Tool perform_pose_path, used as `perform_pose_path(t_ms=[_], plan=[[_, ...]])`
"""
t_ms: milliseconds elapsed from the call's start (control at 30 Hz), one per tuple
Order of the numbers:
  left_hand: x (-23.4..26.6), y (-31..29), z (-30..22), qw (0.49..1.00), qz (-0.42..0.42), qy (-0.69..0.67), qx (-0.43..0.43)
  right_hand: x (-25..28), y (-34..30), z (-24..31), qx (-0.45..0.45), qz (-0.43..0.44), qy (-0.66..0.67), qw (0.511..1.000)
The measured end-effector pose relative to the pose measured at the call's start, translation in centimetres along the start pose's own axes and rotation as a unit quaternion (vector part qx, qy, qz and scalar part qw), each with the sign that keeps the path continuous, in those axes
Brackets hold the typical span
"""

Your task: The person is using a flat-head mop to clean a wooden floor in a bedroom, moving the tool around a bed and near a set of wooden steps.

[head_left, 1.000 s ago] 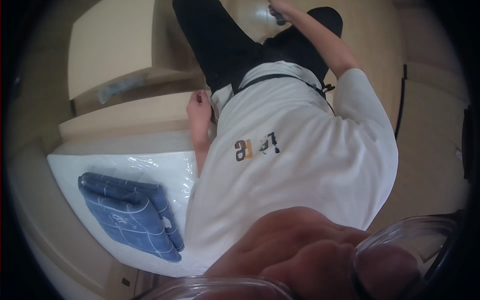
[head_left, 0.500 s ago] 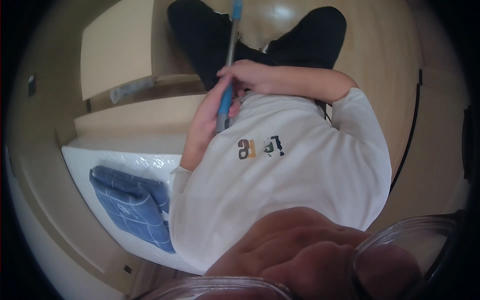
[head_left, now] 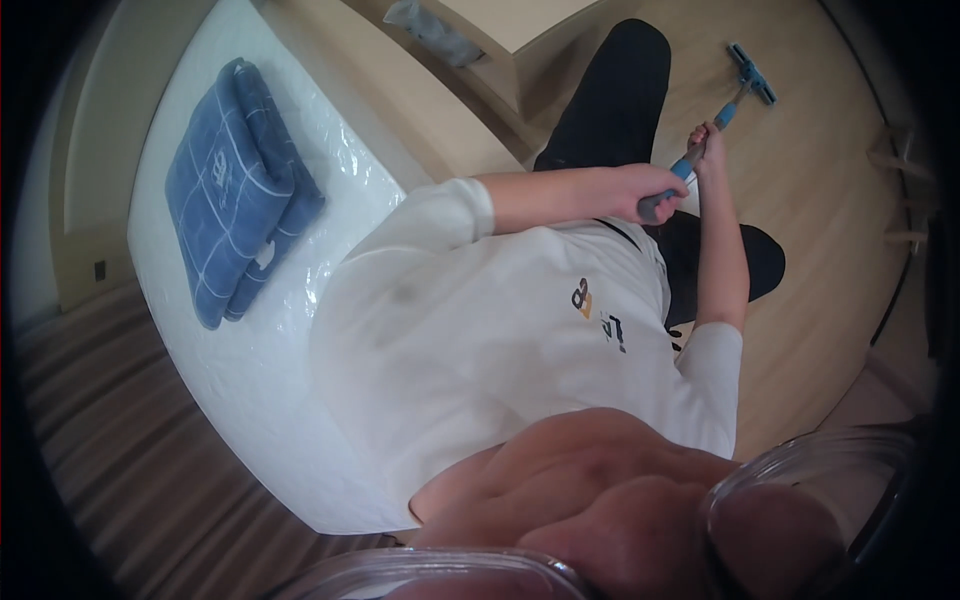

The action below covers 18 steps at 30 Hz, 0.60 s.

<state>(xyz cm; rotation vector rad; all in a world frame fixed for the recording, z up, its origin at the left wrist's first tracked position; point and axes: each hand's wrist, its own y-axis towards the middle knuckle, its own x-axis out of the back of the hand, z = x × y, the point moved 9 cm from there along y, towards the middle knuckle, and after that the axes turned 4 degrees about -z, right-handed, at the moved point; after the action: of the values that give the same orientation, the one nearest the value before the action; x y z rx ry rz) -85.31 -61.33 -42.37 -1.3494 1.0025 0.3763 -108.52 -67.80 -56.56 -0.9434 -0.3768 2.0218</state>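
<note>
A long-handled tool with a blue and grey handle [head_left: 722, 118] slants up and to the right across my lap. Its narrow blue-grey crossbar head [head_left: 752, 75], like that of a squeegee or flat mop, is over the wood-look floor [head_left: 815, 250]; whether it touches I cannot tell. My left hand [head_left: 650, 192] is wrapped round the grip near the dark butt end. Farther along the shaft, my right hand [head_left: 708, 148] is closed on it with the arm stretched forward. Both dark-trousered knees are bent beneath the tool.
On my left stands a plastic-covered mattress [head_left: 300, 420] with a folded blue checked blanket [head_left: 225, 200] on it. A pale wooden bed frame [head_left: 400, 90] runs beside my leg. A clear plastic bag [head_left: 432, 32] lies past it. Brown pleated fabric [head_left: 150, 430] is at lower left.
The view has turned toward the right. The tool has swung from pointing straight ahead to the right, its head now visible. My hands, close together before, are now apart along the shaft.
</note>
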Motion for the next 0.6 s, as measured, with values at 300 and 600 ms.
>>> perform_pose_path(t_ms=[300, 600], plan=[[-1.1, -5.8, -5.4, 0.968, -0.037, 0.247, 0.004, -3.3, -2.4, 0.1, -0.033, 0.034, -0.096, 0.994], [-7.0, -31.1, -3.5, 0.85, -0.135, 0.482, 0.163, -16.2, -30.2, -2.4, -0.27, 0.187, 0.155, 0.932]])
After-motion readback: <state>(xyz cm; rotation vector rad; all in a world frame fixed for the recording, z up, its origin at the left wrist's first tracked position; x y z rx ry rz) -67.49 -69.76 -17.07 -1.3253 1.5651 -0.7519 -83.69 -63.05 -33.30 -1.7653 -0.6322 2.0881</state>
